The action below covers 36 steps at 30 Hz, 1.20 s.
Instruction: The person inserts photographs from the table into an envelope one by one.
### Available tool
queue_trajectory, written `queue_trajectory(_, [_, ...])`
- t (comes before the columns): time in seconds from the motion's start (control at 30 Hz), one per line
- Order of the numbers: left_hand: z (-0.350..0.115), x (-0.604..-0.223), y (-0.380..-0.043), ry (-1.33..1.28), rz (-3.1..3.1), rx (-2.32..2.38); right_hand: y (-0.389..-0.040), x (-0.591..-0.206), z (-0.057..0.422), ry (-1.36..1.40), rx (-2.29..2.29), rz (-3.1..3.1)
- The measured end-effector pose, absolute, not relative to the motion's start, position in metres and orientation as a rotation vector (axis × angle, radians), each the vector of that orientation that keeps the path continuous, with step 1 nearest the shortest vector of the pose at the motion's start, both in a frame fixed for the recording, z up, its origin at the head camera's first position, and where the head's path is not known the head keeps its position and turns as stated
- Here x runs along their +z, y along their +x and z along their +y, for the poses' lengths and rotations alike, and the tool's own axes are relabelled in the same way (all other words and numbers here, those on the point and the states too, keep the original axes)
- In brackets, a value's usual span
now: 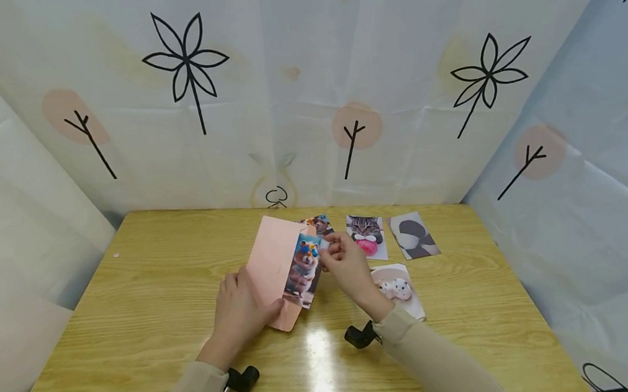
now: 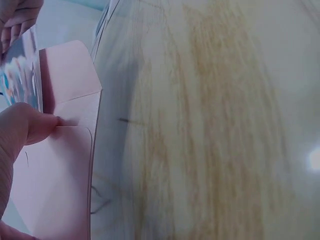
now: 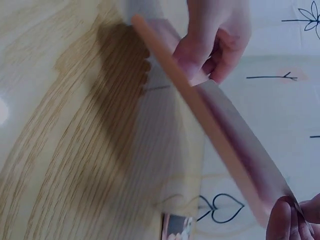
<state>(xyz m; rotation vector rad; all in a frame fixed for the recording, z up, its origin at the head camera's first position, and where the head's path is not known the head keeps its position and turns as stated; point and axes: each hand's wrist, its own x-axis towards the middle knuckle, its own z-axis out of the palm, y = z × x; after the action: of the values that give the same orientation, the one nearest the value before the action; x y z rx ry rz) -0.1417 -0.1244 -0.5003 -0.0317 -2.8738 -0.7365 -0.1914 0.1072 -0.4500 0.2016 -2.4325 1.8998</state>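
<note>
My left hand [image 1: 242, 311] grips a pink envelope [image 1: 269, 256], held up at a tilt over the table. Its thumb [image 2: 32, 124] presses near the envelope's mouth, beside the opened flap [image 2: 70, 70]. A photo card [image 1: 304, 271] of a furry animal with something blue and yellow on its head stands at that mouth, its lower corner close to the left thumb. The fingers and thumb of my right hand [image 1: 349, 267] pinch the card's upper right edge. In the right wrist view, the card [image 3: 245, 132] appears nearly edge-on along the envelope.
Behind the envelope another animal photo card [image 1: 322, 222] partly shows. To the right lie a cat photo [image 1: 360, 224], a grey and white card [image 1: 415, 235] and a card with small white animals [image 1: 403, 289], partly covered by my right wrist. A patterned cloth [image 1: 283, 99] hangs behind the table [image 1: 160, 296].
</note>
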Motion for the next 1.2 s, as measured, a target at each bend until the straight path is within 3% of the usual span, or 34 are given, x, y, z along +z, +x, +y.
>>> queue_trajectory(0.43, [-0.126, -0.498, -0.14, 0.002, -2.85, -0.694, -0.186, -0.446, 0.089, 0.262, 1.678, -2.67])
queue_trajectory(1.2, [-0.122, -0.498, -0.132, -0.029, -2.86, -0.743, -0.2, -0.475, 0.07, 0.092, 2.034, -2.482])
